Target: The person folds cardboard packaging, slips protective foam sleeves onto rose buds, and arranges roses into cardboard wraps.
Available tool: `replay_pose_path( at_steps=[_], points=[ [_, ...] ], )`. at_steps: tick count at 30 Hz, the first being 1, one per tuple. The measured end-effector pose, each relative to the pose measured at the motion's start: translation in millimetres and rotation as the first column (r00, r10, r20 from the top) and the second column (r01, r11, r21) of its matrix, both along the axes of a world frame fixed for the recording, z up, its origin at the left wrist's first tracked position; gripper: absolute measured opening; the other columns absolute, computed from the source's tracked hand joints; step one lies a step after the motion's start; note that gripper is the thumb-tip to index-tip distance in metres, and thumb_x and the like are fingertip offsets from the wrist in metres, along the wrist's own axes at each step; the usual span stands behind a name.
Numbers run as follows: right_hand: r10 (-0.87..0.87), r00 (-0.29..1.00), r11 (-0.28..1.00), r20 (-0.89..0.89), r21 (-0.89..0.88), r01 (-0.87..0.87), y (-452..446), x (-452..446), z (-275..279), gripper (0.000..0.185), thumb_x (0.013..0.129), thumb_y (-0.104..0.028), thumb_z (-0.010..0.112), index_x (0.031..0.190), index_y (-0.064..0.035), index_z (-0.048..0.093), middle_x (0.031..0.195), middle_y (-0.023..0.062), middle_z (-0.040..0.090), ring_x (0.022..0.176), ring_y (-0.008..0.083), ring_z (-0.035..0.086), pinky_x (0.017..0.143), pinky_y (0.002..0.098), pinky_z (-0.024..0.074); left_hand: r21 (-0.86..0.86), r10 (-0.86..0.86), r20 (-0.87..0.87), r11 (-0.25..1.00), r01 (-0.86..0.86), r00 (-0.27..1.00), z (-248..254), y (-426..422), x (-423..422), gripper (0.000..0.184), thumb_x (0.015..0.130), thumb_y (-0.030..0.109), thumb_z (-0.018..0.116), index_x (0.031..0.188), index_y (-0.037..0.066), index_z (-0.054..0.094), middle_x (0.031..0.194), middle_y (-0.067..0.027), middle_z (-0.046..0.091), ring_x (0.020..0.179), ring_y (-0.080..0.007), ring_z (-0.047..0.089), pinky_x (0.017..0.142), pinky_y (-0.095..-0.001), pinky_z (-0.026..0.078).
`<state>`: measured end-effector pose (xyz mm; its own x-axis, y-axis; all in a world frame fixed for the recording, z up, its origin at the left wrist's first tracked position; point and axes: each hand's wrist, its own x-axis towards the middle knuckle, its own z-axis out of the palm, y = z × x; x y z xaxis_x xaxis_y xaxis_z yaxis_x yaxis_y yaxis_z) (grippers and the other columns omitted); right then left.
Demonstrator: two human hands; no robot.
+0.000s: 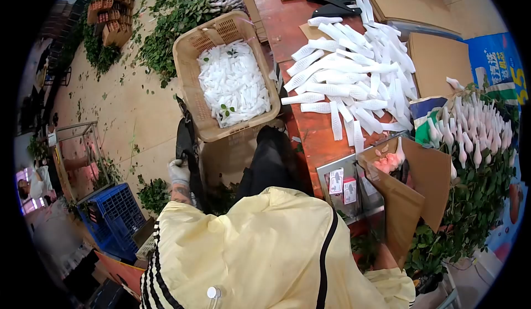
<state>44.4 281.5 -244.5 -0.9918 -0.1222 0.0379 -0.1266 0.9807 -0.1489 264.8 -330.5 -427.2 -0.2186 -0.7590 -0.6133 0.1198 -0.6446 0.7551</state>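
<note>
My left hand (178, 172), in a whitish glove, is at my left side with its fingers curled at the edge of a long black sheet (189, 137). It seems to grip that edge; the fingertips are partly hidden. On the right, only part of my right forearm (385, 258) shows below a bent cardboard piece (406, 204); the hand itself is hidden. Close to that arm stands a metal box (354, 190) with small printed cards (349, 190). Behind the cardboard lies a pink rose head (390, 162) beside a white-netted bud.
A tan plastic basket (185, 55) holds many white sleeves. More white net sleeves (354, 71) are heaped on the red table (276, 16). Netted roses (470, 132) stand bunched at right. Blue crates (113, 215) sit at lower left; leafy stems (166, 38) cover the floor behind.
</note>
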Motion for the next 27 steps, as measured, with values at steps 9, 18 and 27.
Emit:
replay_pose_path(
  at_steps=[9,18,27],
  points=[
    [0.051,0.999,0.999,0.006,0.010,-0.051,9.5,7.5,6.4,0.027,0.081,-0.017,0.065,0.100,0.0004,0.060,0.094,0.0172,0.062,0.085,0.0309,0.061,0.074,0.0364,0.0468,0.636,-0.694,-0.413,0.244,0.732,0.590,66.5,48.2,97.6,0.013,0.072,-0.004,0.056,0.078,0.007,0.056,0.074,-0.0064,0.061,0.060,-0.0227,0.063,0.078,-0.0442,0.053],
    [0.095,0.995,0.995,-0.009,0.022,-0.094,17.7,10.3,12.4,0.029,0.080,-0.018,0.065,0.103,0.0007,0.060,0.096,0.0180,0.062,0.088,0.0308,0.061,0.078,0.0357,0.0470,0.526,-0.337,-0.705,0.343,0.779,0.624,50.3,189.5,-81.8,0.043,0.063,0.001,0.049,0.105,0.006,0.052,0.087,-0.0064,0.058,0.070,-0.0239,0.055,0.066,-0.0348,0.046],
    [0.077,0.997,0.997,-0.010,-0.027,-0.077,13.0,0.3,19.6,0.032,0.080,-0.018,0.065,0.105,0.0010,0.060,0.099,0.0188,0.062,0.091,0.0308,0.061,0.081,0.0350,0.0471,0.296,-0.599,-0.051,0.755,0.585,0.799,41.8,125.0,-73.3,0.004,0.075,0.005,0.049,0.079,0.004,0.049,0.076,-0.0081,0.047,0.076,-0.0264,0.056,0.071,-0.0414,0.051]
  ],
)
